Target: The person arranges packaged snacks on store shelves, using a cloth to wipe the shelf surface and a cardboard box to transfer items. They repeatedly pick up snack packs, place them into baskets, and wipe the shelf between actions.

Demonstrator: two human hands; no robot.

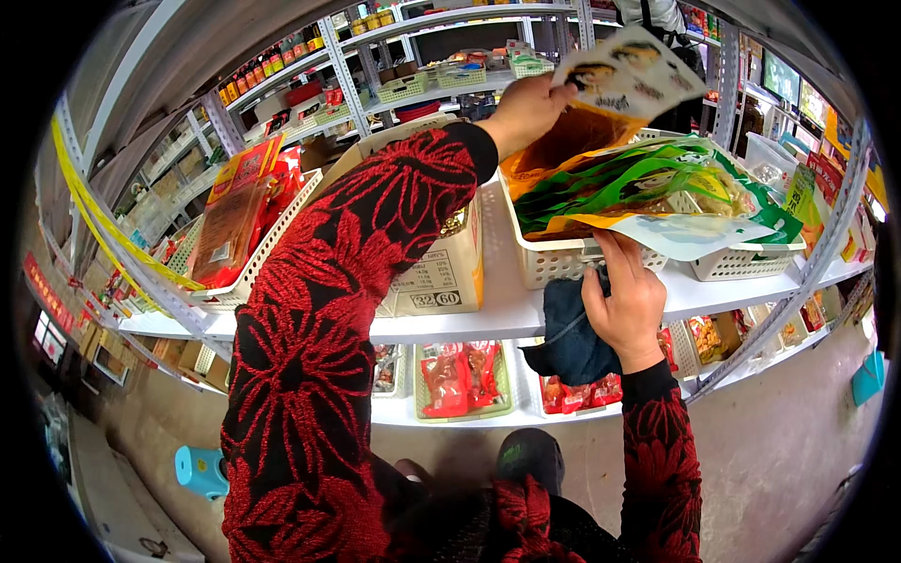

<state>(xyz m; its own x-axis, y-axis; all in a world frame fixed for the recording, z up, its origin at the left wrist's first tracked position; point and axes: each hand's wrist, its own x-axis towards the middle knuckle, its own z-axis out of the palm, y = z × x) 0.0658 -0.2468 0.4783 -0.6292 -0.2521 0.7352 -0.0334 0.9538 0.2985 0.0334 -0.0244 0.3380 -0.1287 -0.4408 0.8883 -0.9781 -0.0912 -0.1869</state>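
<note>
My left hand (pixel 531 109) grips the edge of a flat food packet (pixel 633 74) with pictures on its pale face, raised over the back of a cream plastic basket (pixel 556 264). Green and orange plastic packets (pixel 633 176) lie layered in that basket, and a packet with a pale back (pixel 697 236) sticks out over its front rim. My right hand (pixel 626 299) is at the basket's front, its fingertips against the protruding packet. A dark blue cloth (pixel 570 331) hangs beneath this hand, held between thumb and palm.
A printed cardboard box (pixel 443 274) and a basket of red packets (pixel 267 243) stand left on the white shelf (pixel 507 313). Metal uprights (pixel 809 253) flank it. Baskets with red packets (pixel 457 380) sit on the shelf below. A blue stool (pixel 200 470) stands on the floor at left.
</note>
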